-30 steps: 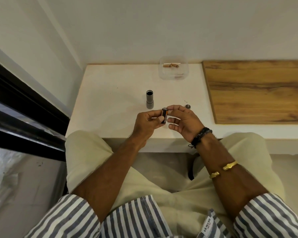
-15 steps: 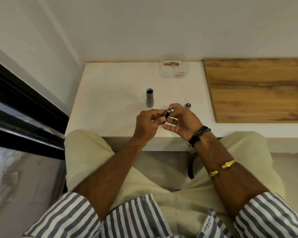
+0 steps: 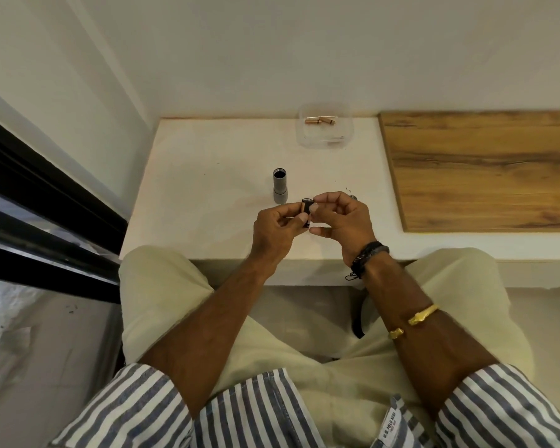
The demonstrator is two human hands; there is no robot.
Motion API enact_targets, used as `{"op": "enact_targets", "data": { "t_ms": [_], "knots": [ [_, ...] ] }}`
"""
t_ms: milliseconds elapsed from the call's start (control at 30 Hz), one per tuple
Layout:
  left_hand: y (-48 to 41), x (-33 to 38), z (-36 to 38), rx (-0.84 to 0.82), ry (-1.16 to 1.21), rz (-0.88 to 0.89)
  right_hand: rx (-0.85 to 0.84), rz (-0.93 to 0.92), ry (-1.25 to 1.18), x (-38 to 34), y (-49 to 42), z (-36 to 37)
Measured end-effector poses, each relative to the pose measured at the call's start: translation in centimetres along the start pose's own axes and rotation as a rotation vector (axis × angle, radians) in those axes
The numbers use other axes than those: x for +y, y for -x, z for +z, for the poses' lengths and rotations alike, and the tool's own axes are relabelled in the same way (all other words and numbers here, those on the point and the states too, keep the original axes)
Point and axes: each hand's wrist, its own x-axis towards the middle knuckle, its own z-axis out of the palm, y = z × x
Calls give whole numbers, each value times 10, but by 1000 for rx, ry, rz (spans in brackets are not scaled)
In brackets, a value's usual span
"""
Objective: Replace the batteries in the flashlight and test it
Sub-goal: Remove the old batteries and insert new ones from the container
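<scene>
Both hands meet just above the near edge of the white counter (image 3: 207, 176): the left hand (image 3: 274, 231) has its grip pinched round the short black cartridge (image 3: 306, 208), and the right hand (image 3: 343, 221) pinches its top end with the fingertips. I'd hold the left steady and match each cell's poles to its slot before pressing. The flashlight body (image 3: 279, 185), a matte grey tube, stands upright and open-mouthed just beyond the hands, and coppery batteries (image 3: 320, 121) lie in a clear plastic tub (image 3: 304, 137) at the back.
</scene>
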Motion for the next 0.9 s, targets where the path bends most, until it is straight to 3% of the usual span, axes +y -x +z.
{"op": "enact_targets", "data": {
  "t_ms": [167, 400, 600, 900],
  "knots": [
    [-3, 2, 0, 70, 109, -110, 99, -62, -30, 2, -4, -3],
    [-2, 5, -3, -42, 314, -281, 341, -10, -221, -1, -22, -37],
    [-2, 2, -1, -114, 382, -321, 606, -33, 103, 13, -48, -65],
    [-2, -2, 2, -119, 414, -355, 606, -35, 474, 26, -58, -64]
  ]
}}
